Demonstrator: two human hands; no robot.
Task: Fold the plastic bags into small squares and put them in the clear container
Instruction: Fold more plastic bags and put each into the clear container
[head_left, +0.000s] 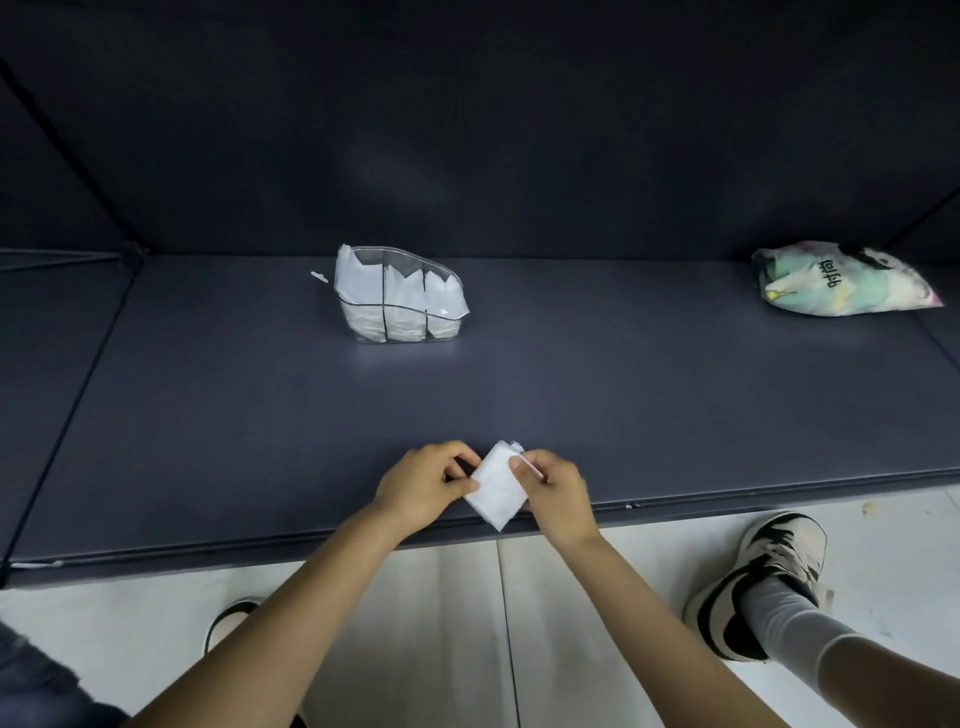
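At the lower centre of the frame, the left hand (423, 486) and right hand (553, 488) pinched a folded white plastic bag (496, 486) at the table (260, 415) edge; the clear container (397, 293) stood upper centre.

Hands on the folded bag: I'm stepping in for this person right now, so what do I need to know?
Left hand and right hand both pinch one white folded bag at the near edge of the dark table, held on a slant.
The clear container stands further back, left of centre; its three sections already hold white folded bags.
A full printed bag lies far right.
Left: finish this fold, place it in the container.
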